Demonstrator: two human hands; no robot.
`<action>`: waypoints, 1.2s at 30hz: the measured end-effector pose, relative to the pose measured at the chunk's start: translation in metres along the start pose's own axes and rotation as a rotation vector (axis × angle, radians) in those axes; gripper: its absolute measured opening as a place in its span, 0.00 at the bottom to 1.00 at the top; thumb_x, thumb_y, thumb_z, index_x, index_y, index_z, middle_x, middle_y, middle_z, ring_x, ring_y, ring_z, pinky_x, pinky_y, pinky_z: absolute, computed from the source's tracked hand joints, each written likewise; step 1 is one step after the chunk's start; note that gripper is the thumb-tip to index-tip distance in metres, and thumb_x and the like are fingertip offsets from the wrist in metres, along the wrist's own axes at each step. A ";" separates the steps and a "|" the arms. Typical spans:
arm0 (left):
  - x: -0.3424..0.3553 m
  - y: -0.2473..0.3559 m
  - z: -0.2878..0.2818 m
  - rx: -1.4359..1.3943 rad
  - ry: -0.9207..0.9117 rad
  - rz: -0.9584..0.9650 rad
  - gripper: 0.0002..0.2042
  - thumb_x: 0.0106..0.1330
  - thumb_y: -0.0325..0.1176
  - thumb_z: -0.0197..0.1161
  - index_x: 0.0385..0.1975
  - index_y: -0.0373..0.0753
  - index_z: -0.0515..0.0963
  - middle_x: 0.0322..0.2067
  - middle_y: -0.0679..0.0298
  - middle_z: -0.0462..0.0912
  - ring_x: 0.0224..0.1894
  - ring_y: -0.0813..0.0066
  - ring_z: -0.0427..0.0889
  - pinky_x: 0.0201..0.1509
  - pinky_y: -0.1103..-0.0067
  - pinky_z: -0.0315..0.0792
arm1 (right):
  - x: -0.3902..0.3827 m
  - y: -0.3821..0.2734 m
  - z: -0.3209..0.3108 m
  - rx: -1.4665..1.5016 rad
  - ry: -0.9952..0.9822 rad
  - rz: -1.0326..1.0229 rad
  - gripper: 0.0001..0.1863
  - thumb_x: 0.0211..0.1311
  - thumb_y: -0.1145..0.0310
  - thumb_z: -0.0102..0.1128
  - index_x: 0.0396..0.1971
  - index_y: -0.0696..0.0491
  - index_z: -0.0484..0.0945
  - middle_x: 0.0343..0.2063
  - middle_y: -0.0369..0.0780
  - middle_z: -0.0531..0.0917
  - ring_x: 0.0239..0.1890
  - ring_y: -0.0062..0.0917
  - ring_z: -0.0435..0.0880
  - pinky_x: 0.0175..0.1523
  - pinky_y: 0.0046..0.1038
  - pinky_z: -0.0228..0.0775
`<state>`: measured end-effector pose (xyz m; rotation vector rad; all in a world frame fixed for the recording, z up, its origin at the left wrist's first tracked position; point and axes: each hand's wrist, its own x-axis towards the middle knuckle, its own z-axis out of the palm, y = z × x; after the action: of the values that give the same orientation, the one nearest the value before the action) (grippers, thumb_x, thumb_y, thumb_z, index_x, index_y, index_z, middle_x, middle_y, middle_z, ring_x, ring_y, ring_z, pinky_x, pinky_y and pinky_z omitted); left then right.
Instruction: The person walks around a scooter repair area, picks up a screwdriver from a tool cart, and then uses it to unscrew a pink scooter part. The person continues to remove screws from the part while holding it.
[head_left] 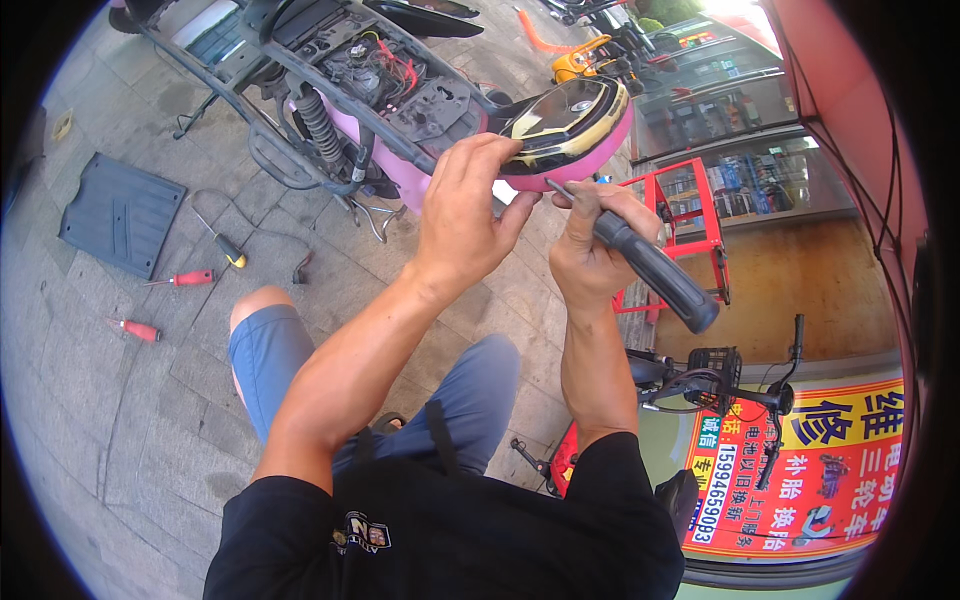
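Right hand (590, 255) grips black-handled screwdriver (650, 268) closed-fisted, tip just beside left fingers. Left hand (468, 212) curls over pink scooter panel (570, 125), touching its edge.

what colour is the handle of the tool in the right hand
Black, a ribbed grip; the handle shows clearly in the head view.

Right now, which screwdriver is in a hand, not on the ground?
The black-handled screwdriver, gripped in the right hand. The two red-handled ones and the yellow-handled one lie on the paving.
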<state>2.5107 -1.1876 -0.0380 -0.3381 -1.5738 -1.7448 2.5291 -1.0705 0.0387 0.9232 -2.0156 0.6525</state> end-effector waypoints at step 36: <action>-0.001 0.000 0.002 0.006 0.005 -0.013 0.25 0.49 0.26 0.73 0.49 0.35 0.75 0.47 0.52 0.78 0.50 0.51 0.77 0.54 0.65 0.72 | 0.006 0.005 -0.008 -0.114 -0.106 -0.079 0.14 0.66 0.77 0.61 0.43 0.58 0.63 0.30 0.45 0.82 0.28 0.28 0.85 0.34 0.24 0.80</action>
<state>2.5111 -1.1848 -0.0381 -0.3212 -1.5802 -1.7489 2.5266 -1.0638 0.0477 0.9823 -2.0748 0.4489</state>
